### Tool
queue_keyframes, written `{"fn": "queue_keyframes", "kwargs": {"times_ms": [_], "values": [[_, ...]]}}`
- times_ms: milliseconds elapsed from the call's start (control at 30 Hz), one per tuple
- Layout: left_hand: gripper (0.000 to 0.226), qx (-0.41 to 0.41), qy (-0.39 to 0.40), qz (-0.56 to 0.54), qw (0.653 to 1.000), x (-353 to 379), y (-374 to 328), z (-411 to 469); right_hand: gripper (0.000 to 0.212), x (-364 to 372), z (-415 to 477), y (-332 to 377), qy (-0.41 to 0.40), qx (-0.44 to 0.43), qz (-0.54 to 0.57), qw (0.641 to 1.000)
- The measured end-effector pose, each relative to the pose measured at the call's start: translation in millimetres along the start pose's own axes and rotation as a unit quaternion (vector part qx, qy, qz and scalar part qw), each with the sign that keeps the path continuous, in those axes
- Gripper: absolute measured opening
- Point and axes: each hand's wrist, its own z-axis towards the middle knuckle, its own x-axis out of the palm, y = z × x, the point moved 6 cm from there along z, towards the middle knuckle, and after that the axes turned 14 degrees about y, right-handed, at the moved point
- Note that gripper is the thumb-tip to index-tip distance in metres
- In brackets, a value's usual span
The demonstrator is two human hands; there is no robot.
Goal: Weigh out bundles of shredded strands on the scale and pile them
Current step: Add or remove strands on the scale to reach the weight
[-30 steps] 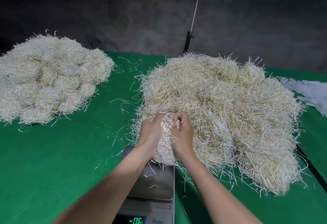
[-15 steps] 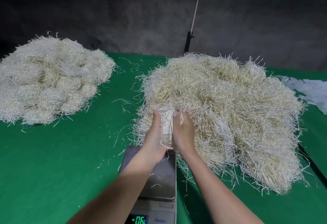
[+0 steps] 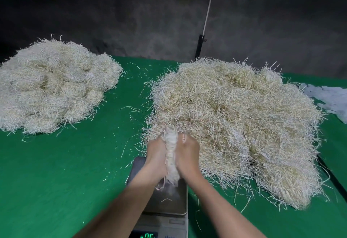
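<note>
Weighed pile (image 3: 52, 87) far left; left hand (image 3: 156, 156) and right hand (image 3: 188, 155) both curl tight round one bundle (image 3: 171, 151) just above the scale (image 3: 176, 205), at the loose heap's (image 3: 234, 125) edge: gathering step, so next set it down, release, read.

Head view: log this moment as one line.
left hand and right hand: gripping bundle | bundle: over scale, contact unclear | loose heap: right | bundled pile: left

Left hand (image 3: 156, 155): palm inward, fingers gripping bundle (image 3: 170, 143), near centre.
Right hand (image 3: 187, 155): palm inward, gripping same bundle, just right of left.
Forearms (image 3: 129, 198): bare, converging from near edge.
</note>
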Motion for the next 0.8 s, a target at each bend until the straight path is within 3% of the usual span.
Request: {"fn": "queue_keyframes", "kwargs": {"times_ms": [67, 133, 200, 300, 333, 400, 433, 500, 533, 567, 633, 667, 733, 800], "values": [[0.031, -0.024, 0.006, 0.034, 0.999, -5, 9, -3, 0.021, -11, 9, -5, 0.016, 0.039, 0.016, 0.999], [0.034, -0.016, -0.006, 0.06, 0.998, -13, 5, 1, 0.017, -7, 4, -17, 0.071, 0.075, 0.12, 0.987], [0.042, 0.041, -0.041, 0.089, 0.994, -23, -8, 5, 0.037, 1, -7, -19, 0.117, 0.062, 0.245, 0.961], [0.047, 0.157, 0.012, 0.201, 0.967, -8, -16, 6, 0.073, 12, -11, -2, 0.174, 0.004, 0.203, 0.964], [0.048, 0.164, 0.051, 0.256, 0.951, 4, -12, 2, 0.077, 12, -10, 0, 0.148, 0.001, 0.163, 0.975], [0.057, 0.167, 0.098, 0.297, 0.935, 17, -4, -4, 0.064, 5, -5, -5, 0.056, 0.036, 0.151, 0.986], [0.056, 0.197, 0.094, 0.3, 0.929, 18, -4, -7, 0.052, 1, -4, -7, 0.023, 0.058, 0.168, 0.984], [0.037, 0.316, 0.032, 0.348, 0.882, 16, -6, -22, 0.043, -10, 1, -21, -0.038, 0.107, 0.226, 0.967], [0.037, 0.344, 0.011, 0.368, 0.864, 14, 0, -28, 0.043, -14, 4, -29, -0.069, 0.137, 0.27, 0.951], [0.052, 0.351, 0.006, 0.368, 0.861, 13, 8, -31, 0.049, -16, 5, -36, -0.093, 0.17, 0.312, 0.93], [0.064, 0.313, 0.052, 0.314, 0.895, 16, 24, -33, 0.062, -14, 5, -43, -0.1, 0.228, 0.344, 0.905], [0.063, 0.285, 0.079, 0.263, 0.918, 19, 29, -31, 0.057, -11, 6, -44, -0.082, 0.237, 0.336, 0.908], [0.061, 0.246, 0.041, 0.166, 0.954, 16, 29, -20, 0.044, -2, 6, -44, -0.052, 0.244, 0.306, 0.919], [0.051, 0.21, -0.009, 0.118, 0.971, 12, 25, -9, 0.047, 4, 2, -38, -0.038, 0.24, 0.27, 0.932]]}}
